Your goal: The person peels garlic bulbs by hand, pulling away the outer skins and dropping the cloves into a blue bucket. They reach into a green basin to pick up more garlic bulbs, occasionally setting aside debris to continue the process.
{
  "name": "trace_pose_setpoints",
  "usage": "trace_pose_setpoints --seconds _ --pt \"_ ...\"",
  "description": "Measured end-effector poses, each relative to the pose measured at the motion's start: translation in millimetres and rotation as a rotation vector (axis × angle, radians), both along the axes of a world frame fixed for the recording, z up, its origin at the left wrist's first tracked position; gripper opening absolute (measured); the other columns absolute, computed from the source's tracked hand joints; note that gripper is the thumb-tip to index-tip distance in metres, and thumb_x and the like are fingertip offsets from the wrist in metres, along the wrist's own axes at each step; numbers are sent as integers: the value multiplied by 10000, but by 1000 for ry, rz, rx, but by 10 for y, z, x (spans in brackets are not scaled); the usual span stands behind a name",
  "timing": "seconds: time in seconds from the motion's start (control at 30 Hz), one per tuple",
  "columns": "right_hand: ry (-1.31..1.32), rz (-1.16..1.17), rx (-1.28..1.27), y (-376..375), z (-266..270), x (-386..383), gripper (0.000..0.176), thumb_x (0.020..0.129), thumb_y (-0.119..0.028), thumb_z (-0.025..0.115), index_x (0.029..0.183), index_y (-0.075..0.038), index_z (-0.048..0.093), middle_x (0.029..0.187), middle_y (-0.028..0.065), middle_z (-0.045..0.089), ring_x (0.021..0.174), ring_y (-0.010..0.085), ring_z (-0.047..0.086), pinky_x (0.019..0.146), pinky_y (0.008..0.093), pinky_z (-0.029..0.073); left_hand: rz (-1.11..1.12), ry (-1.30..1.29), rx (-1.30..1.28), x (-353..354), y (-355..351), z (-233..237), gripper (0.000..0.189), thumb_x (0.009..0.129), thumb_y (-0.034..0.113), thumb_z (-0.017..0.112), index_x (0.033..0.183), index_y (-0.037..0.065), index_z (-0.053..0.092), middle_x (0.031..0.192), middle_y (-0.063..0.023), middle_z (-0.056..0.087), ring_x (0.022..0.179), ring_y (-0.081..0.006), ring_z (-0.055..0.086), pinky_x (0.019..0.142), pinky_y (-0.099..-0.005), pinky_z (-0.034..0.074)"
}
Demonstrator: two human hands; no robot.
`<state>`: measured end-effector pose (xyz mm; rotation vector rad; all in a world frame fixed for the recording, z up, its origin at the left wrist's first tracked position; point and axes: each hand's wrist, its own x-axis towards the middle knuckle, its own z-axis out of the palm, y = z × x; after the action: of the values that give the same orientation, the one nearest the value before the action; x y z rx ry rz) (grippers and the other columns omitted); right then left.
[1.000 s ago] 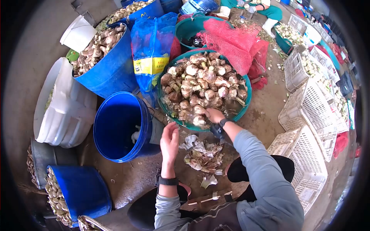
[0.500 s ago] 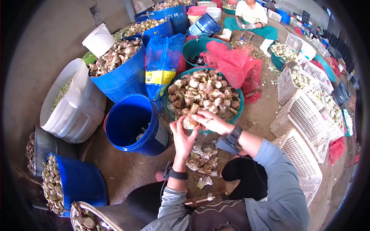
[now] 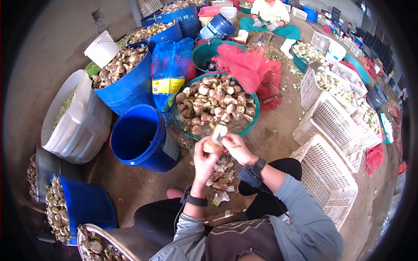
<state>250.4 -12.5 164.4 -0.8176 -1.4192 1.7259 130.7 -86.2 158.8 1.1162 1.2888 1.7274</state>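
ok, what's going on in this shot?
A seated person holds one bulb in both hands, left hand gripping its base, right hand at the pale husk on top. It is held above a pile of husks on the floor, in front of a teal basin heaped with more bulbs. A blue bucket stands to their left.

Two bare hands, held close together before the torso.
Detail: left hand (image 3: 205, 160) upright, fingers curled in a grip; right hand (image 3: 234, 147) just above, fingers pinched; both wrists banded in black, grey sleeves.
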Motion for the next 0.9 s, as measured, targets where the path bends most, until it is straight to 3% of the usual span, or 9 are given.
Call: trace_pose_setpoints --seconds 0.07,0.1,0.23,0.37,0.47,0.53,0.67,0.77,0.9 --pt "107 62 -114 25 -22 25 194 935 -202 469 886 -42 568 729 -16 536 618 46 492 562 201 403 -193 -529 -79 -105 41 -61 423 879 181 545 1259 44 420 1100 -41 534 900 -110 534 742 -266 452" --pt "195 114 -207 40 -3 28 201 942 -215 476 890 -45 570 725 -18 541 611 42 490 559 200 404 -99 -349 -44 -37 38 -24 421 962 287 375 1313 55 355 1102 -82 548 872 -140 539 696 -267 446" --pt "133 234 -187 169 -21 18 215 948 -248 496 905 -57 584 718 -47 537 596 30 461 541 180 371 -44 4 -37 -32 51 -84 444 966 334 353 1344 103 324 1037 -66 556 802 -111 529 642 -231 417" --pt "71 196 -3 166 -20 10 195 941 -219 516 954 -43 599 702 -71 492 579 14 408 508 177 340 -315 -899 -353 -156 177 -1 595 900 591 253 1064 95 539 774 -40 568 496 -118 443 416 -231 318" --pt "125 123 -21 102 129 54 185 942 -198 511 981 -40 597 723 -67 519 568 7 400 486 175 327 -17 -336 -182 39 150 110 563 922 492 391 1274 52 370 984 -95 527 677 -151 538 501 -278 443" --pt "91 108 -134 167 -77 16 174 940 -192 511 976 -44 594 730 -67 528 555 5 397 489 171 324 169 553 30 -87 159 -189 585 905 454 465 1276 19 340 1050 -113 521 738 -156 567 525 -269 480" --pt "219 355 -292 186 -25 91 173 947 -188 487 1020 -54 569 794 -43 555 605 31 448 552 185 377 -354 -605 -323 -313 104 130 710 900 626 198 1168 18 448 829 -101 627 536 -166 579 446 -265 463" --pt "397 244 -176 117 82 36 227 946 -189 495 1107 -33 527 868 5 580 694 65 515 637 223 442 -326 -308 -404 -295 101 35 696 903 645 170 1197 66 420 807 -101 614 498 -138 556 425 -241 442" --pt "287 106 140 79 -44 -82 269 953 -198 480 1138 -5 508 981 35 595 848 105 557 759 263 465 109 66 -136 -43 57 -5 363 929 264 505 1189 125 294 884 -82 517 527 -79 478 419 -190 366"
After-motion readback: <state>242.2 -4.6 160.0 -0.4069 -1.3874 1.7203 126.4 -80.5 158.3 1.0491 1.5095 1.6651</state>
